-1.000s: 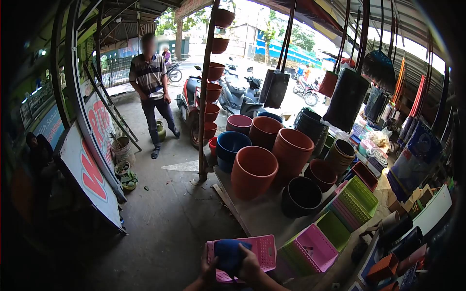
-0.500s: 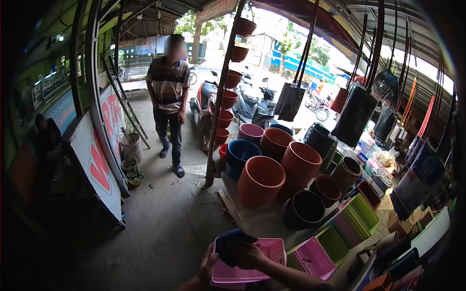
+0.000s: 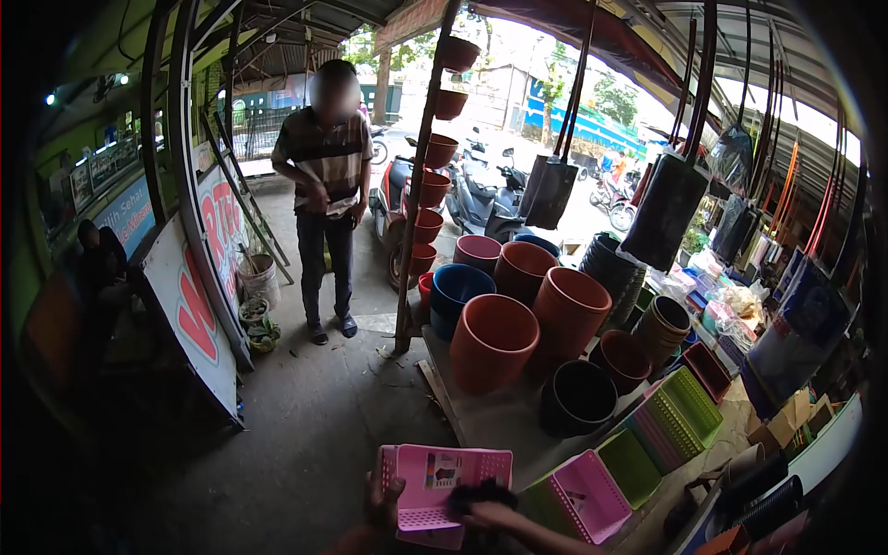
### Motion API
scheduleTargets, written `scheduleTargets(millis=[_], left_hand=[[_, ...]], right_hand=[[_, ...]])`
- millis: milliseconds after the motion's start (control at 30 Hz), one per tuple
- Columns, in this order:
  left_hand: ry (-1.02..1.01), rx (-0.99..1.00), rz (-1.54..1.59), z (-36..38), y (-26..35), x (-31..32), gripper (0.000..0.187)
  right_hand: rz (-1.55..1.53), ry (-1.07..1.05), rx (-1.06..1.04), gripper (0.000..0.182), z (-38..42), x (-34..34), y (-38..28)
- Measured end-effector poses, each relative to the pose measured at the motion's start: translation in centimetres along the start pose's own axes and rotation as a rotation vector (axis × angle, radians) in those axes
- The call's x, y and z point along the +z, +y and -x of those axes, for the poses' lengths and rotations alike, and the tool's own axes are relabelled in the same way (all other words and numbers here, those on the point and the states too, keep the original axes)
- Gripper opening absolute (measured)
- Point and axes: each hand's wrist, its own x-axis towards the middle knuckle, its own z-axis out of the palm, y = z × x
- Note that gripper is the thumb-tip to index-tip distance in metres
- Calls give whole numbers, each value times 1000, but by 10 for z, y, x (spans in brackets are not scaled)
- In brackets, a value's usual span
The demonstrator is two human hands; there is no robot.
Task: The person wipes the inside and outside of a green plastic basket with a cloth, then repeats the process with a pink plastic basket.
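Note:
A pink plastic basket (image 3: 481, 462) is tilted toward me at the bottom of the view, its holed side wall facing up and a printed label on its inside. My left hand (image 3: 384, 499) grips the basket's left end, thumb over the edge. My right hand (image 3: 492, 516) is closed on a dark cloth (image 3: 476, 497), which lies against the inside of the basket and is blurred by motion. Close on the right stands another pink basket (image 3: 592, 495) beside green baskets (image 3: 632, 467).
Terracotta pots (image 3: 495, 344), a blue pot (image 3: 460, 294) and a black pot (image 3: 579, 400) crowd the low table. A wooden post (image 3: 421, 213) carries hanging pots. One person (image 3: 324, 185) stands on the walkway, another sits at the left behind a sign board (image 3: 190, 324). Dark packages hang at right.
The basket has turned so its inside and label show. The cloth has moved down and right with my right hand. The standing person has brought one hand up to the waist.

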Motion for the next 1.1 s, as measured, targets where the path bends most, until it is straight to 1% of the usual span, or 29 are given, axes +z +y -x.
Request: scheduleTargets(millis=[67,100,133,167,200,233,300,333,400,433,467,500,533,600,633,700,733,800,833,867,933,967,1000,1067,1100], left_hand=[[24,9,-36,11,3,9,79],[58,-2,-135,20,6,17,80],[88,-13,-235,28,7,25,80],[87,-15,-238,36,3,32,80],[62,-9,-305,44,-4,40,79],[34,-1,-371,50,-11,47,79],[10,3,-322,58,-18,61,79],[-2,6,-271,61,-21,67,79],[-19,12,-172,67,-27,76,79],[-24,18,-120,68,-31,81,79],[-29,23,-68,70,-36,85,79],[-32,22,-141,69,-36,86,79],[-35,26,-144,68,-35,85,79],[-100,-29,1,62,-28,89,77],[-104,-28,0,62,-17,95,77],[33,-140,234,68,6,105,67],[28,-143,233,71,15,111,67],[66,-249,492,75,27,121,60],[11,-232,508,76,-9,112,57],[8,-234,503,80,-12,114,57],[-66,-338,527,88,-16,117,57],[-104,-404,578,93,-17,118,60],[-111,-409,570,100,-27,117,60],[-55,-365,240,111,-54,108,58],[-74,-374,229,111,-35,107,58]], right_hand=[[-408,91,-235,56,3,31,6],[-452,95,-195,54,7,39,-3],[-691,30,-175,55,26,22,-34],[-848,-9,-30,55,47,4,-67],[-1005,-45,119,56,63,-11,-96],[-1015,-39,119,56,59,-5,-104],[-1752,137,206,57,56,0,-115],[-1760,142,203,57,61,-6,-114],[-2020,381,274,56,72,-24,-108],[-2021,382,269,56,76,-24,-102],[-2104,451,150,54,81,-24,-96],[-2182,522,27,51,86,-24,-89],[-2184,524,21,51,96,-20,-84],[-1846,663,-90,52,120,-7,-72],[-1847,667,-92,52,125,-1,-60],[-878,784,-464,49,124,16,-32],[-881,787,-460,49,122,33,-18],[11,765,-410,44,120,60,4],[8,769,-409,44,126,60,4],[-7,639,-315,47,137,55,-7],[-41,378,-129,54,163,35,-32],[6,206,-36,70,174,17,-42],[-4,210,-33,70,172,22,-31],[188,463,-280,46,166,37,-1],[149,383,-260,47,175,26,-3]])
